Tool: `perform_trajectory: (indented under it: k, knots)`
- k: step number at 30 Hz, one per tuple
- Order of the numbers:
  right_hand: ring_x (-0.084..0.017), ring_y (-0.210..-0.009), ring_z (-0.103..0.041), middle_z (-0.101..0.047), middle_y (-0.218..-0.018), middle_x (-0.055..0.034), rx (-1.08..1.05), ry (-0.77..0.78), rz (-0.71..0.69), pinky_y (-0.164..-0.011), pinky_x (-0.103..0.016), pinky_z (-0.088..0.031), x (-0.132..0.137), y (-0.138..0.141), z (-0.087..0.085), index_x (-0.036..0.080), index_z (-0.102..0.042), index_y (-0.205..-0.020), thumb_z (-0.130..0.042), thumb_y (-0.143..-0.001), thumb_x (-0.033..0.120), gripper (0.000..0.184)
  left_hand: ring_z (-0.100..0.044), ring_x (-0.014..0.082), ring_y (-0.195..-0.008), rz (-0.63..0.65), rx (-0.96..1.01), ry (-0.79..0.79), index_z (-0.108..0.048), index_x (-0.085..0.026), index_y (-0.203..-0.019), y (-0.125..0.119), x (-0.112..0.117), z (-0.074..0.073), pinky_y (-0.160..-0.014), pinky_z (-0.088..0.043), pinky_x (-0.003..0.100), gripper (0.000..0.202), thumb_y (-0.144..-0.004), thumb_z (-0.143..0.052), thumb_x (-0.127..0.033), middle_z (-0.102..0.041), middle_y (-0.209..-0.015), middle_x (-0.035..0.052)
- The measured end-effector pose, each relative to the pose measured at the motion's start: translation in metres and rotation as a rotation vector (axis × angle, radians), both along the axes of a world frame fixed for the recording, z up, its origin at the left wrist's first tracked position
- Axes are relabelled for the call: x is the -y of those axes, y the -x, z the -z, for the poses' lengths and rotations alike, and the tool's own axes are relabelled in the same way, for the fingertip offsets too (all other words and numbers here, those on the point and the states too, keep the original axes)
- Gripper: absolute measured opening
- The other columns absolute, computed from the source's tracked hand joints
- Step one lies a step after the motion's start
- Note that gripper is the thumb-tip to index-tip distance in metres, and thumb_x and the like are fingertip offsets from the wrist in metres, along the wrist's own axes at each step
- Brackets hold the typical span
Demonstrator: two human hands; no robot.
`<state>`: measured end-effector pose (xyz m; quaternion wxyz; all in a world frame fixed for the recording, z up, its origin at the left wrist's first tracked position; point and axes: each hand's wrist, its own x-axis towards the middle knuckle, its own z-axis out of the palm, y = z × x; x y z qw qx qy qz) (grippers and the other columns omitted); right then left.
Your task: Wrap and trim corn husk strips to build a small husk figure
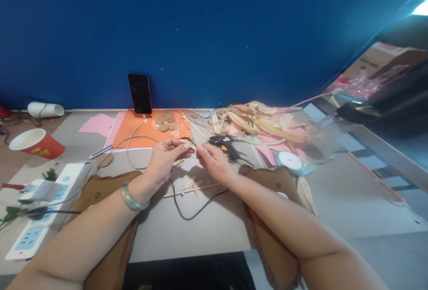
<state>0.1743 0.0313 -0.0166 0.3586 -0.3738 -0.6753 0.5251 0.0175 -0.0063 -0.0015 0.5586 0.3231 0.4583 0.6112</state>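
Observation:
My left hand [167, 158], with a jade-coloured bangle on the wrist, is closed in a pinch on a small pale piece [193, 146] that looks like dried corn husk. From the other side, the fingertips of my right hand [214, 161] pinch the same piece, and they hide most of it. Just behind my right hand lies a black glue gun [228, 143]. Below both hands, a thin stick [203, 188] with pale husk scraps rests on the grey table [197, 236], near a looping black cord [180, 213].
A phone [139, 93] leans on the blue wall [214, 35] behind orange paper [129, 131] bearing round discs [163, 127]. Dried husks [257, 120] are heaped right of it. Left are a power strip [72, 178] and a red paper cup [38, 143]. A ribbon roll [290, 161] lies right.

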Motion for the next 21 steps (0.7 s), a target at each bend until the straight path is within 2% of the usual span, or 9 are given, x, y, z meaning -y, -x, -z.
perform_trajectory:
  k: [3,6,9,11,15,18,21]
  knots:
    - [-0.008,-0.046,-0.034,-0.04,-0.05,0.0054,-0.06,0.044,0.024,-0.045,-0.023,-0.026,-0.001,0.0,0.001,0.019,-0.048,-0.067,-0.046,-0.084,0.066,0.051,-0.069,0.0137,-0.069,0.031,-0.013,0.027,-0.06,-0.013,-0.07,0.001,0.001,-0.004,-0.071,-0.056,0.025,0.025,-0.063,-0.08,-0.026,-0.072,-0.072,0.0046]
    - [-0.007,-0.047,-0.033,-0.04,-0.052,0.0059,-0.108,0.05,0.046,-0.046,-0.022,-0.027,-0.001,-0.002,-0.001,0.018,-0.049,-0.07,-0.055,-0.079,0.065,0.048,-0.067,0.0126,-0.061,0.135,-0.077,0.07,-0.057,-0.014,-0.068,0.0,0.001,-0.004,-0.064,-0.054,0.024,0.023,-0.063,-0.078,-0.025,-0.071,-0.067,0.0041]
    - [-0.008,-0.053,-0.036,-0.046,-0.059,0.0044,-0.042,-0.002,0.057,-0.051,-0.022,-0.031,0.0,-0.004,-0.006,0.016,-0.057,-0.078,-0.069,-0.073,0.053,0.038,-0.062,0.0121,-0.054,0.232,-0.19,0.07,-0.057,-0.015,-0.068,-0.001,-0.001,0.003,-0.058,-0.051,0.024,0.021,-0.063,-0.075,-0.022,-0.066,-0.057,0.0013]
    - [-0.008,-0.055,-0.036,-0.046,-0.06,0.0039,0.001,-0.031,0.058,-0.053,-0.022,-0.031,0.0,-0.004,-0.009,0.016,-0.06,-0.078,-0.069,-0.074,0.045,0.031,-0.06,0.0113,-0.052,0.255,-0.283,0.035,-0.058,-0.015,-0.069,-0.001,-0.002,0.009,-0.055,-0.049,0.023,0.018,-0.061,-0.074,-0.018,-0.064,-0.057,0.0003]
    - [-0.008,-0.057,-0.037,-0.048,-0.062,0.0029,-0.01,-0.051,0.045,-0.055,-0.022,-0.032,-0.001,-0.004,-0.009,0.016,-0.056,-0.07,-0.064,-0.077,0.038,0.024,-0.057,0.0101,-0.052,0.238,-0.389,0.008,-0.06,-0.015,-0.069,0.001,-0.003,0.01,-0.053,-0.045,0.021,0.015,-0.061,-0.073,-0.017,-0.063,-0.058,0.0001]
    - [-0.008,-0.057,-0.037,-0.047,-0.061,0.0032,-0.019,-0.033,0.039,-0.055,-0.022,-0.033,-0.001,-0.003,-0.008,0.016,-0.055,-0.069,-0.063,-0.077,0.037,0.023,-0.057,0.0094,-0.053,0.17,-0.334,-0.011,-0.06,-0.015,-0.069,0.002,-0.001,0.002,-0.054,-0.045,0.02,0.015,-0.065,-0.073,-0.021,-0.062,-0.058,-0.0013]
    - [-0.008,-0.058,-0.036,-0.046,-0.061,0.0029,-0.01,-0.026,0.031,-0.054,-0.022,-0.032,-0.001,-0.004,-0.01,0.016,-0.053,-0.068,-0.063,-0.077,0.039,0.026,-0.061,0.0109,-0.059,0.122,-0.256,-0.04,-0.062,-0.016,-0.073,0.002,0.001,-0.004,-0.062,-0.05,0.023,0.017,-0.066,-0.075,-0.025,-0.064,-0.065,-0.0004]
